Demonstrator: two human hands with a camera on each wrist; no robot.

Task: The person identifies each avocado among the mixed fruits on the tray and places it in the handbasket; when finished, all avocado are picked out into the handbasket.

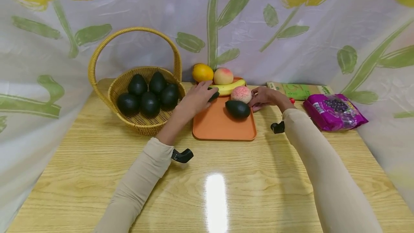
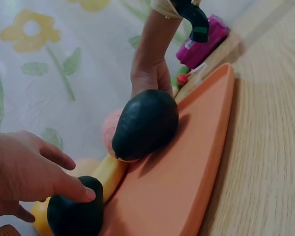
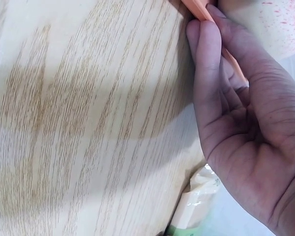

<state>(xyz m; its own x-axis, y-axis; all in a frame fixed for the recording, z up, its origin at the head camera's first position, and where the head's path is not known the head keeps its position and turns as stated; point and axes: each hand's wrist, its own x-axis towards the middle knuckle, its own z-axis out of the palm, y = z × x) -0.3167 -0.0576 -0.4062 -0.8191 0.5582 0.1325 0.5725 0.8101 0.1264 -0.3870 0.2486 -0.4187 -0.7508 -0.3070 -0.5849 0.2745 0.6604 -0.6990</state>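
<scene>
An orange tray (image 1: pixel 223 130) lies on the table with fruit along its back part. My left hand (image 1: pixel 196 98) is over a dark green avocado (image 1: pixel 213 94) at the tray's left; in the left wrist view one fingertip touches its top while the other fingers are spread. At the tray's right edge, my right hand (image 1: pixel 263 97) pinches the rim between thumb and fingers, as the right wrist view (image 3: pixel 250 113) shows. Close to it are a pink speckled peach (image 1: pixel 241 94) and a second avocado (image 1: pixel 237 109). A banana (image 1: pixel 228 87) lies behind them.
A wicker basket (image 1: pixel 147 128) with a tall handle holds several avocados on the left. A yellow-orange fruit (image 1: pixel 202 73) and another peach (image 1: pixel 223 76) sit at the back. To the right lie a green packet (image 1: pixel 299 91), a purple grape-printed bag (image 1: pixel 334 112) and a red lollipop (image 2: pixel 183 78).
</scene>
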